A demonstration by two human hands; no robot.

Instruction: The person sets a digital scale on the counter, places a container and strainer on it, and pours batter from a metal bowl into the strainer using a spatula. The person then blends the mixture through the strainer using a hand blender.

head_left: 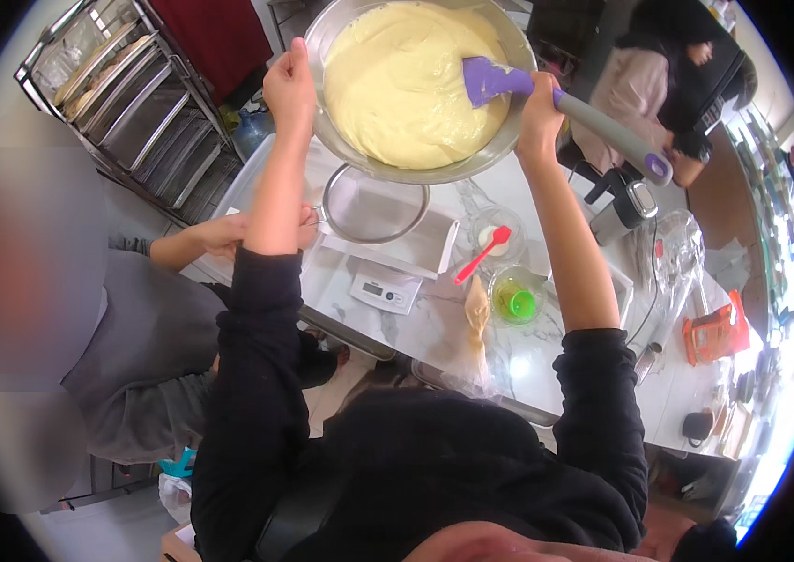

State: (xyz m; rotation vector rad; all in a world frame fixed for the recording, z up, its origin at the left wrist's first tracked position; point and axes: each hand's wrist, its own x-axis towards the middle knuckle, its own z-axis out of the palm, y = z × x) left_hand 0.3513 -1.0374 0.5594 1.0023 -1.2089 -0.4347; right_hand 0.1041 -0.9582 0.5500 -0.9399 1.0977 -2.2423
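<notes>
Batter [406,89] looks smooth, still all in bowl [500,155]. Left hand [290,86] grip clenched on the rim; right hand [539,110] grasps spatula [509,84]. Sieve [373,206] below unfilled.

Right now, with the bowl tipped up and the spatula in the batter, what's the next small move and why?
Probably sweep the purple spatula down through the pale yellow batter toward the bowl's lower rim. The left hand holds the rim tilted, the right hand grips the handle, and a sieve over a white rectangular pan sits just below.
</notes>
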